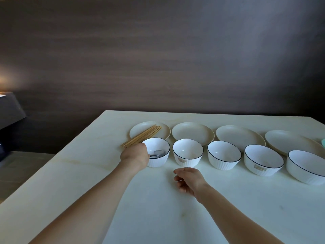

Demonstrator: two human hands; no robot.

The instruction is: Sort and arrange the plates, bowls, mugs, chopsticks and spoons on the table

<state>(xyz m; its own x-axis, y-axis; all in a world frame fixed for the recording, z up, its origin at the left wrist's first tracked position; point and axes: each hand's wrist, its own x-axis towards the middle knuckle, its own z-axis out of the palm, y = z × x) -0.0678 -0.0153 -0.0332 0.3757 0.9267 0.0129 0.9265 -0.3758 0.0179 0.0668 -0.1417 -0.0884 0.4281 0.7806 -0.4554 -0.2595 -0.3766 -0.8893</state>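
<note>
Spoons (pixel 158 153) lie bunched in the far-left bowl (pixel 156 152), where the left hand (pixel 135 154) reaches over the near rim; its fingers are hidden, so whether it grips them cannot be told. Lift one spoon clear without tipping the bowl, and carry it to the next bowl (pixel 187 153). The right hand (pixel 189 180) hovers loosely curled, holding nothing. Chopsticks (pixel 141 136) rest across the far-left plate (pixel 161 132). Mugs are not visible; the rightmost bowl (pixel 306 166) is cut off.

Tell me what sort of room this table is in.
Probably a home dining area. A pale stone-look table carries a row of plates behind a row of white bowls, with chopsticks on the leftmost plate, all against a dark wood-grain wall.
</note>
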